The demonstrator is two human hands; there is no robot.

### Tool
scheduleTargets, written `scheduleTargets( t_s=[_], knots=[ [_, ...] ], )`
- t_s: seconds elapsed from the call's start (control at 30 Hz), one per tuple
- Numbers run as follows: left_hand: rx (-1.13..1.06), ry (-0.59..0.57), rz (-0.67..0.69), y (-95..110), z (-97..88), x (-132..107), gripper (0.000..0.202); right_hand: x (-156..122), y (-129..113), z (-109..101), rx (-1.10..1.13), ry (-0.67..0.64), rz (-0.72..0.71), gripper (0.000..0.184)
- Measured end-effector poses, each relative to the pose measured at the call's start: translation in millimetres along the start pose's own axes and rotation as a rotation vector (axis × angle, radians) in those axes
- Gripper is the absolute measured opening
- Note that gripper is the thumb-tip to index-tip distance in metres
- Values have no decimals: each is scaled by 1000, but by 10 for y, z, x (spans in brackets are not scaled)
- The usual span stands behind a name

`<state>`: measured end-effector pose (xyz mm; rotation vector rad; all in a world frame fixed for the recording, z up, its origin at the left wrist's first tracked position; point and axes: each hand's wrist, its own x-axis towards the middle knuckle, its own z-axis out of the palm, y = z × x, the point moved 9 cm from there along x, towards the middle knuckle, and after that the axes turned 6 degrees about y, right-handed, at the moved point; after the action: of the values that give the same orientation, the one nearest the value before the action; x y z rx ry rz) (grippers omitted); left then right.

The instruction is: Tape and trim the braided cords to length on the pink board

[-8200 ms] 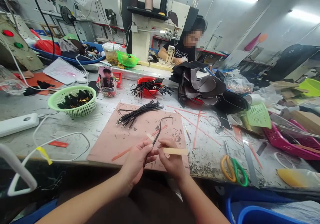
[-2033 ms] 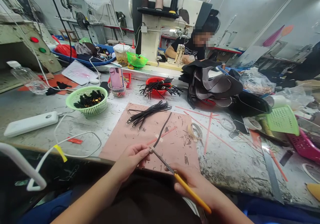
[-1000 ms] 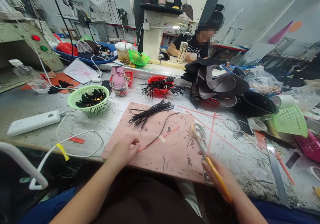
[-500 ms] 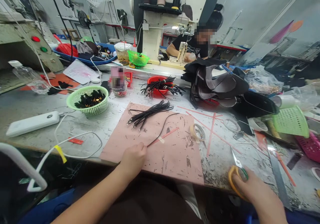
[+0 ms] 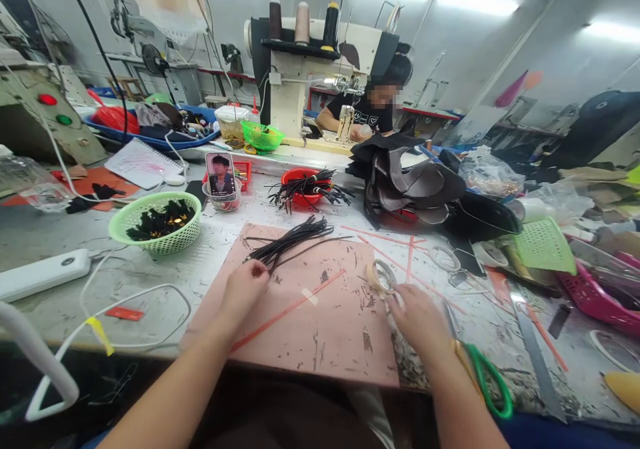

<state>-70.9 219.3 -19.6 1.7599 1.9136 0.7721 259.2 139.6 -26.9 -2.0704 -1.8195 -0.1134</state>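
Scissors (image 5: 483, 375) put down, right hand (image 5: 417, 315) at tape roll (image 5: 381, 277), left hand (image 5: 243, 289) at cords (image 5: 293, 239)

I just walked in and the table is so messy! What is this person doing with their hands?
A person is working at a pink mat on a cluttered table. Their left hand touches the near end of a bundle of black cords on the mat. Their right hand reaches a roll of tape at the mat's edge. Orange-and-green scissors lie beside that wrist. Across the table, another person sits at a sewing machine.
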Motion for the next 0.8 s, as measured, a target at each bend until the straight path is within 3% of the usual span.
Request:
scheduleTargets(
  t_s=[0.17,0.27,0.33,0.43,0.5,0.57,0.63,0.7,0.8],
  knots=[
    [-89,137,-65,-130,-204,120,24,237,-225,169,153,69,53,18],
    [-149,192,-58,-66,-287,4,26,187,-297,109,475,179,164,17],
    [-257,133,-39,56,-203,-142,21,69,-392,136,810,197,291,20],
    [-599,-204,-71,294,238,-443,21,-123,-732,196,1162,137,381,30],
    [-723,-422,-166,380,556,-667,29,-201,-980,122,1242,143,322,29],
    [-795,-562,-244,414,772,-835,38,-236,-1186,-1,1258,169,197,28],
    [-829,-581,-250,420,833,-884,40,-250,-1311,-102,1251,195,83,18],
    [-816,-519,-214,402,787,-840,40,-258,-1369,-163,1193,215,-4,10],
    [-754,-470,-200,373,718,-771,38,-279,-1410,-228,1051,254,-110,19]
  ],
)
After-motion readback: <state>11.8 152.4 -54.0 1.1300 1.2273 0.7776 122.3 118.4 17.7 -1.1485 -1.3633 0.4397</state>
